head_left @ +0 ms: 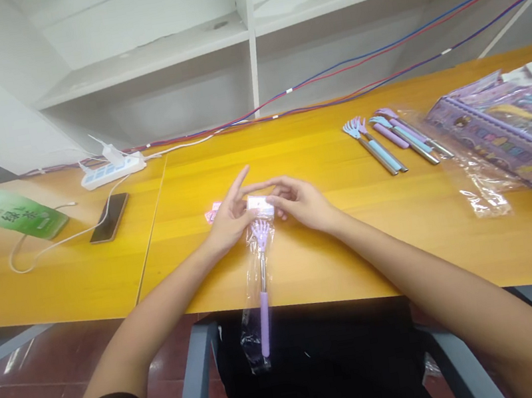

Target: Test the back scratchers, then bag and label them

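A purple back scratcher (265, 323) with a metal shaft lies inside a clear plastic sleeve, its claw end toward the far side and its handle over the table's front edge. At the sleeve's top is a white card header (260, 207). My left hand (231, 216) pinches the card's left side, its index finger stretched out. My right hand (299, 202) pinches the card's right side, thumb on top. Beside my left hand, a pink printed piece (212, 213) lies partly hidden on the table.
Several blue and purple back scratchers (382, 147) lie at the right, near crumpled clear plastic (487, 194) and a purple display box (495, 149) of packaged ones. On the left are a green bottle (10, 212), a phone (109, 218) and a white power strip (113, 171). Cables (289, 91) run behind.
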`<action>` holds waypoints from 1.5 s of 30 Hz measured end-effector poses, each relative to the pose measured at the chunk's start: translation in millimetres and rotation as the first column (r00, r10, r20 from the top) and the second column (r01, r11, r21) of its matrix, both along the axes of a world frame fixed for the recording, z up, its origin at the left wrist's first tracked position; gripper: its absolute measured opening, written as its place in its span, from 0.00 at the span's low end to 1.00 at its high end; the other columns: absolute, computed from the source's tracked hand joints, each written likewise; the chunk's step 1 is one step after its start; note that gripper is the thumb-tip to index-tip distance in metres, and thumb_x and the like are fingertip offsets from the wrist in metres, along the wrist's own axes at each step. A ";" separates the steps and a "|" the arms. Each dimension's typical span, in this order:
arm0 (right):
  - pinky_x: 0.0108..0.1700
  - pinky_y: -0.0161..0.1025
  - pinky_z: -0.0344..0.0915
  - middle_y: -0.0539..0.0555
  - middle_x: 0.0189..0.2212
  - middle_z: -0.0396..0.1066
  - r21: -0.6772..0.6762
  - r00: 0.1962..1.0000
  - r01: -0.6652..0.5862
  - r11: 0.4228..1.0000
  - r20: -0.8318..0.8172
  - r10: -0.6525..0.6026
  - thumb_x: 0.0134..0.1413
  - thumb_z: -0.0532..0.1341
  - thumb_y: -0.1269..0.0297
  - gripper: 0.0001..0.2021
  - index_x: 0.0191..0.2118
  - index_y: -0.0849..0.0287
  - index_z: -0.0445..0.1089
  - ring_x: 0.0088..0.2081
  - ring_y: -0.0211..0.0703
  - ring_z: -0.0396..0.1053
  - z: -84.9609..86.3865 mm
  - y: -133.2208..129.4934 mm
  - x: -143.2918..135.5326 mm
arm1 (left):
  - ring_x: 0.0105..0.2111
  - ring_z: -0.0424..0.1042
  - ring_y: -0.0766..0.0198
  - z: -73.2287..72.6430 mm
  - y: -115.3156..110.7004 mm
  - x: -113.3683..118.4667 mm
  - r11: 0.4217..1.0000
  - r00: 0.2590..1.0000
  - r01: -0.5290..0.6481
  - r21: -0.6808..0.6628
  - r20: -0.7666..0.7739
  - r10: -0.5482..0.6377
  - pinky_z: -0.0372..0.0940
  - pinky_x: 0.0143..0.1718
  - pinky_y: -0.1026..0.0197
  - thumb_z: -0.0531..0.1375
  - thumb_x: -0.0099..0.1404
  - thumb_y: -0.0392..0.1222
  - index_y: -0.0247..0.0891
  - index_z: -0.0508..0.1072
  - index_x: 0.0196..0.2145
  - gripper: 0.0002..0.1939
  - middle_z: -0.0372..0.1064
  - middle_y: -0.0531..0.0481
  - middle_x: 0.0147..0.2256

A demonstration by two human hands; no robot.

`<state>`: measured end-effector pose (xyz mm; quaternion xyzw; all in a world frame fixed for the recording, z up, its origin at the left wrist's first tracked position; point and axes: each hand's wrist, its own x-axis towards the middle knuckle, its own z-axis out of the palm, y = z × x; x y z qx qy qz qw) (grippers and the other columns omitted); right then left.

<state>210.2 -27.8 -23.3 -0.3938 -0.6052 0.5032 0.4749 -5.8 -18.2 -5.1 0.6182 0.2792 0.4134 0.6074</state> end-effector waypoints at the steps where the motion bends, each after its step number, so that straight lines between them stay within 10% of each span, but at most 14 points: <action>1: 0.28 0.38 0.71 0.48 0.31 0.72 0.028 1.000 0.014 0.999 -0.004 -0.014 0.61 0.70 0.49 0.23 0.56 0.54 0.72 0.26 0.37 0.70 0.1 0.6 0.5 | 0.46 0.78 0.57 -1.9 1.0 -1.0 1.000 1.000 -0.027 -0.009 -0.009 0.027 0.72 0.48 0.55 0.72 0.63 0.47 0.56 0.63 0.73 0.43 0.72 0.42 0.63; 11: 0.40 0.45 0.74 0.55 0.41 0.73 0.250 0.980 -0.029 0.968 0.200 -0.022 0.68 0.59 0.59 0.14 0.32 0.56 0.77 0.33 0.40 0.73 11.3 -2.0 9.1 | 0.42 0.76 0.61 -15.5 8.6 -3.4 0.994 0.981 -0.091 -0.062 -0.179 0.078 0.68 0.43 0.59 0.65 0.67 0.46 0.41 0.83 0.43 0.10 0.80 0.46 0.45; 18: 0.35 0.40 0.70 0.50 0.36 0.75 0.135 0.995 0.050 0.990 0.079 -0.061 0.58 0.71 0.49 0.20 0.40 0.52 0.61 0.31 0.39 0.69 -3.0 0.7 0.5 | 0.32 0.74 0.66 -16.8 8.9 -2.1 0.996 0.979 -0.092 0.001 -0.180 0.091 0.68 0.38 0.62 0.72 0.64 0.53 0.38 0.78 0.43 0.18 0.75 0.52 0.33; 24: 0.37 0.40 0.73 0.48 0.33 0.74 -0.057 0.995 -0.096 0.994 0.005 0.096 0.53 0.76 0.52 0.29 0.55 0.54 0.67 0.31 0.40 0.73 -1.8 5.2 5.4 | 0.32 0.77 0.65 -16.2 8.1 -1.3 0.991 0.974 -0.136 0.014 -0.181 0.137 0.70 0.37 0.63 0.72 0.64 0.50 0.38 0.76 0.53 0.23 0.77 0.51 0.34; 35: 0.33 0.37 0.68 0.50 0.28 0.73 -0.240 0.921 -0.262 0.935 0.228 0.316 0.61 0.67 0.39 0.23 0.38 0.57 0.71 0.29 0.38 0.70 21.3 -0.9 10.3 | 0.39 0.81 0.59 -18.5 11.2 -5.0 0.985 0.957 -0.174 -0.013 -0.239 0.166 0.74 0.43 0.59 0.75 0.59 0.50 0.35 0.78 0.45 0.22 0.82 0.43 0.41; 40: 0.35 0.41 0.64 0.53 0.33 0.76 -0.306 0.728 -0.362 0.881 0.498 0.472 0.70 0.59 0.39 0.24 0.37 0.57 0.72 0.31 0.40 0.69 44.9 -40.3 0.4 | 0.40 0.79 0.60 -15.8 11.5 -5.0 0.938 0.925 -0.346 0.020 -0.162 0.345 0.73 0.44 0.59 0.73 0.61 0.52 0.36 0.75 0.44 0.21 0.80 0.45 0.40; 45: 0.34 0.39 0.61 0.51 0.32 0.75 -0.238 0.745 -0.199 0.951 0.593 0.304 0.66 0.66 0.51 0.14 0.36 0.56 0.69 0.31 0.41 0.68 41.6 -112.2 -22.6 | 0.40 0.78 0.62 -9.7 11.6 -5.1 0.904 0.905 -0.426 -0.034 -0.025 0.426 0.73 0.44 0.60 0.73 0.59 0.51 0.37 0.72 0.44 0.22 0.78 0.47 0.41</action>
